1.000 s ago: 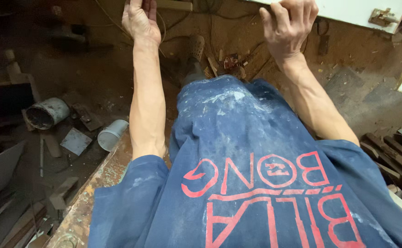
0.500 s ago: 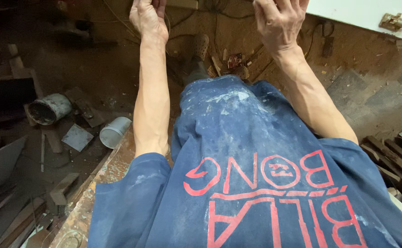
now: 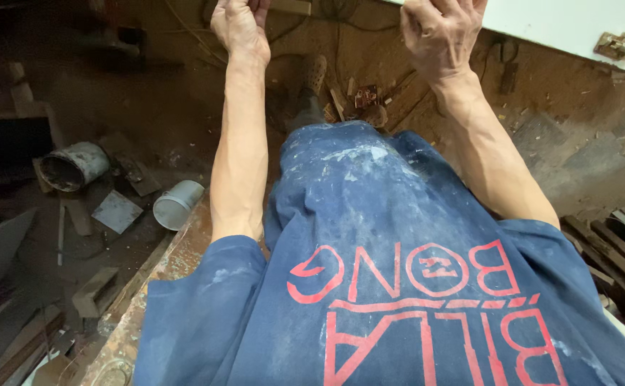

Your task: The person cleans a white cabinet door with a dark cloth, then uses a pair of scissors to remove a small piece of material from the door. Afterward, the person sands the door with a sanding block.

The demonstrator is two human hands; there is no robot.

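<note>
Both my arms reach forward and up toward the top of the view. My left hand (image 3: 241, 27) is curled, its fingers cut off by the frame edge near a small light-coloured piece (image 3: 291, 7); what it holds is hidden. My right hand (image 3: 437, 32) rests with fingers bent on the lower edge of a white panel (image 3: 570, 25) that carries a brass hinge (image 3: 616, 45). Whether it grips the panel is not clear. Below the arms I see my dusty blue shirt (image 3: 391, 271) with red lettering and one shoe (image 3: 314, 71) on the dirt floor.
On the dirt floor lie wood scraps (image 3: 359, 96), a white plastic cup (image 3: 177, 204), a tipped paint can (image 3: 73, 166), a flat tile piece (image 3: 116, 211) and cables. A worn wooden plank (image 3: 155, 286) runs by my left side. Stacked dark boards (image 3: 620, 250) sit at right.
Both hands have risen slightly toward the top edge, and the white panel has shifted right in view. The camera has tilted a little.
</note>
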